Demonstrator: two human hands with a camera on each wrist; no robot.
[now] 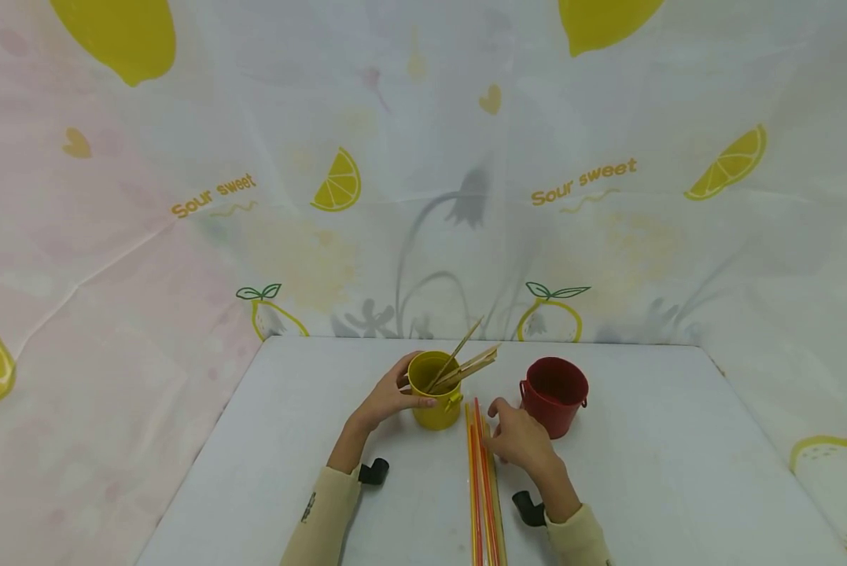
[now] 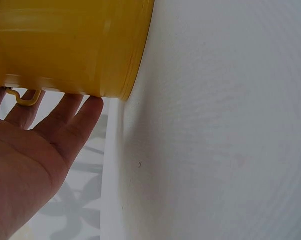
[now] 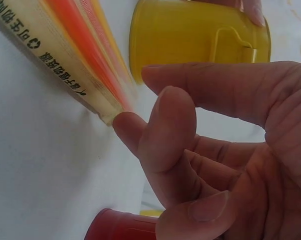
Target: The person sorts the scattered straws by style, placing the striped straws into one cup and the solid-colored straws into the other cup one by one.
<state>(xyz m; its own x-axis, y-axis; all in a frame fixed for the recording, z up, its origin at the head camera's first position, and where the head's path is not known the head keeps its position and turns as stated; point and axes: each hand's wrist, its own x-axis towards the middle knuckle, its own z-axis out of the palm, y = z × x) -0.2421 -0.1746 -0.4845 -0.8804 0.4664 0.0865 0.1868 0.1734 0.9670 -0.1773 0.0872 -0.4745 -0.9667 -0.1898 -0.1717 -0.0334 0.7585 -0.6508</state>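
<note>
A small yellow bucket [image 1: 437, 415] stands on the table with several thin wooden sticks [image 1: 474, 366] leaning out of it to the right. My left hand [image 1: 389, 398] holds this bucket from the left, its thumb across the front and its fingers along the far side. To the right lies a row of long orange, red and yellow straws [image 1: 476, 487], one side of it edged by a printed paper-wrapped piece [image 3: 53, 62]. Loosely bent and with nothing between them, the fingers of my right hand [image 1: 524, 442] hover by the straws' far end, one fingertip right at the wrapper's tip.
A red bucket [image 1: 556, 415] stands just beyond my right hand. Black bent pieces [image 1: 374, 472] sit at both wrists. The white table [image 1: 642, 456] ends at a lemon-printed cloth backdrop [image 1: 423, 236].
</note>
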